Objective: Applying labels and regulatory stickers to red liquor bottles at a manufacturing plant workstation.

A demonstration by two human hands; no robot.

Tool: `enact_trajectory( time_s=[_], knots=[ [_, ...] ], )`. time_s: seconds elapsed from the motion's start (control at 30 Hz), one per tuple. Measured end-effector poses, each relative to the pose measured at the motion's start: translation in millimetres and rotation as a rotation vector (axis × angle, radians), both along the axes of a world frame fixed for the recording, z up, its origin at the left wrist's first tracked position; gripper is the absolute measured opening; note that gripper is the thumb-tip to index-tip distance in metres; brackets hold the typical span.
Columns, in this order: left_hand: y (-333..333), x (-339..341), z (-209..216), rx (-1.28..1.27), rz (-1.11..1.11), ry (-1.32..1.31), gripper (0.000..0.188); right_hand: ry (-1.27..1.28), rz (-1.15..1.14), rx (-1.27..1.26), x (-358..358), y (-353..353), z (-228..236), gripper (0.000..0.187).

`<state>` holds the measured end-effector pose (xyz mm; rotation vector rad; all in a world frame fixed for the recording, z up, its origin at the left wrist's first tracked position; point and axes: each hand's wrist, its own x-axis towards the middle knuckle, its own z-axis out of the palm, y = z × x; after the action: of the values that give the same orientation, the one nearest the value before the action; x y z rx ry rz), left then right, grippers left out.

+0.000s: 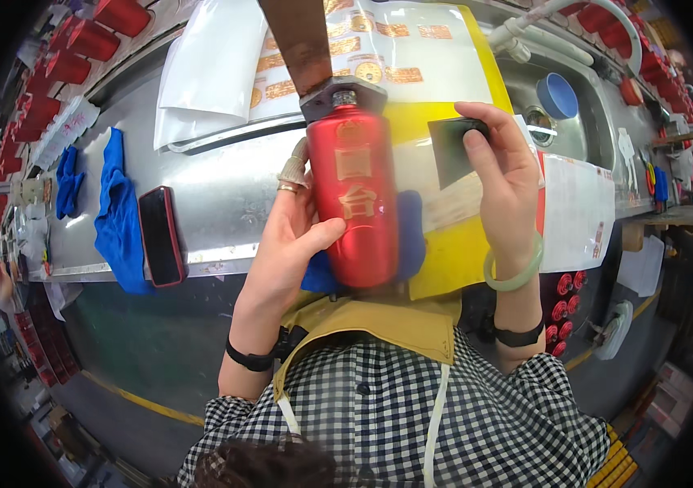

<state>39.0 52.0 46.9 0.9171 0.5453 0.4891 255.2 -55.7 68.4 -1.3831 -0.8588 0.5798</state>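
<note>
A glossy red bottle [367, 256] with gold raised-looking markings lies in front of me, its threaded neck at a metal bracket [367, 91]. My left hand [281, 236] holds the bottle's left side, thumb across its front; one finger wears a cloth finger cover. Off to the bottle's right, my right hand [505, 175] pinches a thin, dark, square-cornered flat piece [449, 156] between thumb and fingers, apart from the bottle. Under the bottle's lower end lies a blue cloth [411, 236]. A yellow-edged clear sheet [452, 252] spreads beneath my right hand.
A brown metal bar [297, 45] rises from the bracket. Behind it are sheets with orange-gold prints [407, 49]. Left on the steel bench are a phone [161, 236] and a blue cloth strip [119, 211]. At right, a blue bowl [557, 96] sits in a sink, near white papers [578, 211].
</note>
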Motion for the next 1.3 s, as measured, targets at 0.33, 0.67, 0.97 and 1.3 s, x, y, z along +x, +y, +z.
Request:
enact_trajectory(
  time_s=[0.33,0.67,0.97,1.3],
  knots=[
    [0,-2,4,0.010,0.021,0.040,0.095,0.116,-0.032,-0.054,-15,-6,-12,0.027],
    [4,-13,3,0.905,0.172,0.265,0.077,0.246,-0.035,-0.076,-15,-12,-13,0.018],
    [6,-4,14,1.082,0.091,0.257,0.030,0.103,0.048,-0.046,-24,-14,-26,0.044],
    [-3,3,7,0.850,0.266,0.105,0.051,-0.620,0.139,-0.060,-45,5,-5,0.032]
  ],
)
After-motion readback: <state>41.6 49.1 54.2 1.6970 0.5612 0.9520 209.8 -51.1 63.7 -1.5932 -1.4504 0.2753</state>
